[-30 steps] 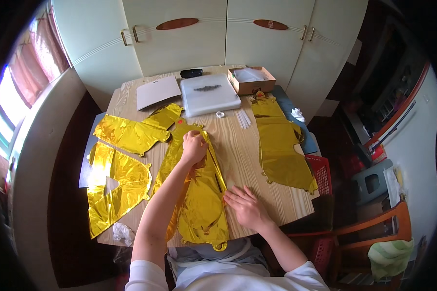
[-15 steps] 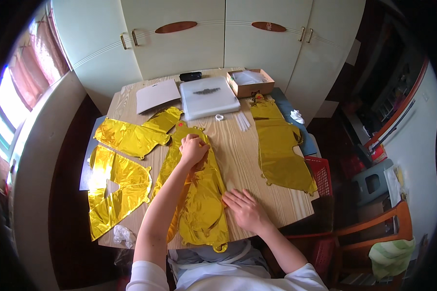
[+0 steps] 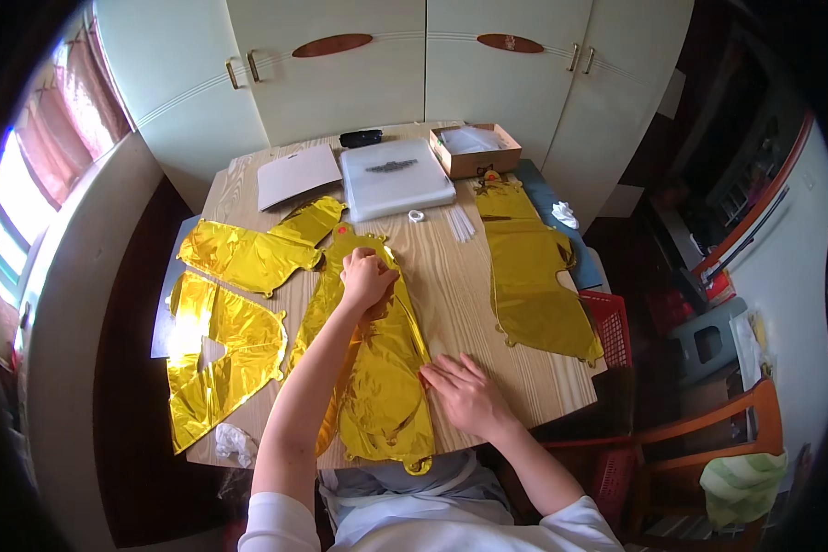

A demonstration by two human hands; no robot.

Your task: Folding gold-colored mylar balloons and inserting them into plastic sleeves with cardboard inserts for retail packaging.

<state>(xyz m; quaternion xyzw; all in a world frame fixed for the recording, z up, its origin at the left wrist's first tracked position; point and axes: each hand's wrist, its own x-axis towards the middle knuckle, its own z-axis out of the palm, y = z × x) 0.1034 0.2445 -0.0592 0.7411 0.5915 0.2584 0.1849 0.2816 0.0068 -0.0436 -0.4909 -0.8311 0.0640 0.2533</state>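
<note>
A flat gold foil balloon [image 3: 382, 386] lies lengthwise on the wooden table [image 3: 460, 294] in front of me. My left hand [image 3: 366, 278] is curled on its far part, fingers bent and pressing the foil down. Flat on the near right edge of the same balloon rests my right hand [image 3: 466, 394], its fingers spread. Other gold foil balloons lie around: one at the left [image 3: 248, 256], one at the near left [image 3: 216, 354], one at the right [image 3: 535, 276].
A white flat box [image 3: 396, 177], a grey sheet [image 3: 296, 175], a small black object [image 3: 361, 138] and an open cardboard box [image 3: 476, 150] sit at the table's far end. White cupboards [image 3: 414, 64] stand behind. A red crate [image 3: 612, 322] and a wooden chair [image 3: 708, 442] are at the right.
My left hand has lowered the lifted edge of the foil and now presses it down slightly nearer to me. My right hand has stayed flat on the balloon's near right edge.
</note>
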